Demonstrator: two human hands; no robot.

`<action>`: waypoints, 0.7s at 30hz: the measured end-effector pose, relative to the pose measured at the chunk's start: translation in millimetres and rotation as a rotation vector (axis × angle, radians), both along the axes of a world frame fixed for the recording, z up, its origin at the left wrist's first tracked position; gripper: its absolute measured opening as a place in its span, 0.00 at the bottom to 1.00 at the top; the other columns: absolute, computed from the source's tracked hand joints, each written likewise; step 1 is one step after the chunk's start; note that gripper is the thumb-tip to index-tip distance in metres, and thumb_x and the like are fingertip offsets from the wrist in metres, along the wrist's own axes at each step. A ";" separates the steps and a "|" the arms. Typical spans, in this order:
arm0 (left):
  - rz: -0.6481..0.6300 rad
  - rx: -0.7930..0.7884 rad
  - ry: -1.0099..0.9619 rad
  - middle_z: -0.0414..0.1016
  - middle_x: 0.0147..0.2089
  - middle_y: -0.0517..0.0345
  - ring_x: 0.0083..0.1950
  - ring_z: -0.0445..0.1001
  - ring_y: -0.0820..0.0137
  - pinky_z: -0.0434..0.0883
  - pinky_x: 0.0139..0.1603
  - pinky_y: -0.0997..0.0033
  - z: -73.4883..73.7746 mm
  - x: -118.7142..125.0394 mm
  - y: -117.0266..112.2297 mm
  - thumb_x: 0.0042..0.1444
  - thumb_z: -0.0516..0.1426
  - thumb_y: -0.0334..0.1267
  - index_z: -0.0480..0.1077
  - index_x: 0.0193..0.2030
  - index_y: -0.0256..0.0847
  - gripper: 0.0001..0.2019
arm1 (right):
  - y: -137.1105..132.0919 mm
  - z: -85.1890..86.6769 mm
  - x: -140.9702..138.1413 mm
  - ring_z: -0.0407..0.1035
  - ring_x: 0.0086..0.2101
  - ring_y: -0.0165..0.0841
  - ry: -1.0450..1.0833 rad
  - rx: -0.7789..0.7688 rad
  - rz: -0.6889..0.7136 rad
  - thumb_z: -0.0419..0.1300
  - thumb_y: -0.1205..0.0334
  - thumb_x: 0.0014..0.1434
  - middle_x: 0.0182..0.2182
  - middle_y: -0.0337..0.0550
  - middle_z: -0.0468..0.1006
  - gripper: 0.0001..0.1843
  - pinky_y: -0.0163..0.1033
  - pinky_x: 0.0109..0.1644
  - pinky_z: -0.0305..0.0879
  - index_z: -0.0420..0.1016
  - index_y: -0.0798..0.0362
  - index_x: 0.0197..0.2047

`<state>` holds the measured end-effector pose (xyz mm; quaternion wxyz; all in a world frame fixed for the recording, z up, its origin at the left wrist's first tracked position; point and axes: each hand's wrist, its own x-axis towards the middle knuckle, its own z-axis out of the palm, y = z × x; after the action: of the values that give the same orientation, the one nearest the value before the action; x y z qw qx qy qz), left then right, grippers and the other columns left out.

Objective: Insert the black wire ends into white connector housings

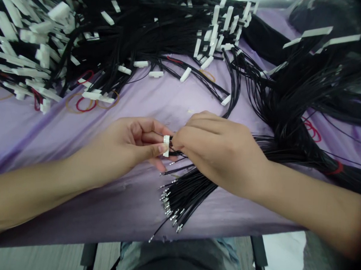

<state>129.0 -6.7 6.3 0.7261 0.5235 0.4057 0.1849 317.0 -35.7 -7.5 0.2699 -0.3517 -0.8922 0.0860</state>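
My left hand (131,144) pinches a small white plastic connector (166,145) between thumb and fingers, over the purple cloth (158,101). My right hand (216,149) meets it from the right, fingers closed on thin black wires (179,154) at the connector's side. Under my right hand lies a bundle of loose black wires with metal crimped ends (179,196), fanning toward the table's near edge.
A big heap of black wire harnesses with white connectors (82,35) fills the far left and middle. Another thick mass of black wires (295,101) runs along the right. Red and tan rubber bands (84,104) lie on the cloth. My lap shows below the table edge.
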 end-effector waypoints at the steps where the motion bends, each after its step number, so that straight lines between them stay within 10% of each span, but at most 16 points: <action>1: 0.006 -0.011 0.000 0.79 0.31 0.61 0.31 0.76 0.76 0.75 0.33 0.84 -0.7 0.3 0.2 0.59 0.57 0.24 0.69 0.36 0.34 0.04 | 0.9 0.6 1.2 0.66 0.32 0.29 -0.017 -0.004 -0.001 0.49 0.72 0.63 0.28 0.39 0.74 0.13 0.36 0.40 0.61 0.75 0.55 0.37; 10: 0.098 -0.087 -0.074 0.78 0.32 0.60 0.30 0.78 0.74 0.76 0.31 0.83 -13.2 -4.4 4.5 0.54 0.62 0.25 0.72 0.38 0.36 0.06 | 10.2 17.7 25.5 0.67 0.41 0.35 -0.159 -0.082 0.193 0.52 0.64 0.65 0.42 0.49 0.72 0.10 0.41 0.46 0.64 0.74 0.57 0.39; 21: 0.145 -0.143 -0.113 0.76 0.29 0.61 0.28 0.78 0.75 0.76 0.30 0.84 -11.6 -4.0 4.3 0.54 0.59 0.21 0.72 0.36 0.34 0.06 | -15.2 10.1 8.1 0.66 0.23 0.31 -0.279 -0.144 0.108 0.59 0.66 0.61 0.25 0.38 0.71 0.05 0.38 0.26 0.56 0.75 0.56 0.33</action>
<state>125.1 -2.3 -5.4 0.7680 0.4285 0.4129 0.2370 325.1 -50.9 2.6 0.1125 -0.3303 -0.9301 0.1145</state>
